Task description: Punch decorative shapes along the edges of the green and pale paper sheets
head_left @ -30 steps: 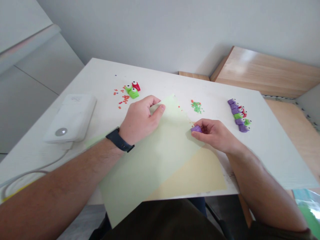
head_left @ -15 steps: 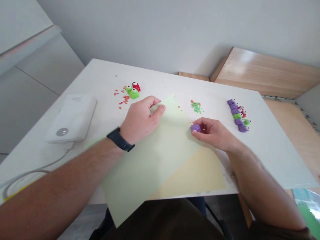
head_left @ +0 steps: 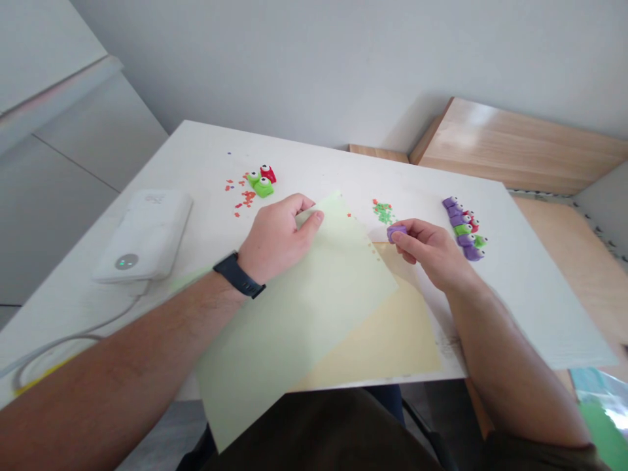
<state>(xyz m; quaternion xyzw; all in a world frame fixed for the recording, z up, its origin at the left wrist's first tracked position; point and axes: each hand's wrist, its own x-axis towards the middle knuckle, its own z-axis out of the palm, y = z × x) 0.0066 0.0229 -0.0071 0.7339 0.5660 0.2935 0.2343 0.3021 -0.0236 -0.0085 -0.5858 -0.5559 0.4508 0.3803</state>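
Note:
My left hand (head_left: 282, 235) pinches the top edge of a pale green sheet (head_left: 294, 327) between thumb and fingers. Small punched holes run along the sheet's right edge. Under it lies a yellowish sheet (head_left: 392, 340). Just right of the green sheet, my right hand (head_left: 429, 248) is closed on a small purple punch (head_left: 396, 233), raised off the paper. Beyond that punch is a little heap of green cut-outs (head_left: 384, 211) with some orange bits.
Green and red punches (head_left: 263, 186) stand at the back left beside scattered orange bits (head_left: 248, 197). A row of purple, green and red punches (head_left: 462, 229) is at the right. A white cabled device (head_left: 144, 235) lies at the left.
My right hand has moved the purple punch off the green sheet's edge, slightly up and to the right. My left hand still pinches the sheet.

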